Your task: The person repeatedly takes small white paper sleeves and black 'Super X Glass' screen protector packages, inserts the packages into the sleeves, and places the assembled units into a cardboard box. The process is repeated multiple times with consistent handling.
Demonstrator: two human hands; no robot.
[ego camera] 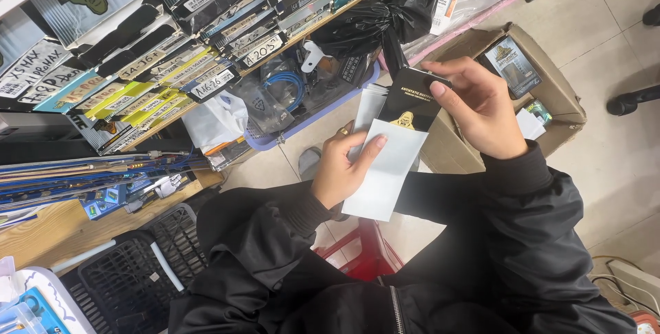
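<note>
Your left hand pinched the white flat sleeve; right hand gripped the black slim box. Slide them apart straight, no bending.

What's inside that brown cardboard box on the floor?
The cardboard box holds a black packet with a pictured front and a small white-and-green item. The right hand and black sleeve cover its left part; deeper contents are hidden.
</note>
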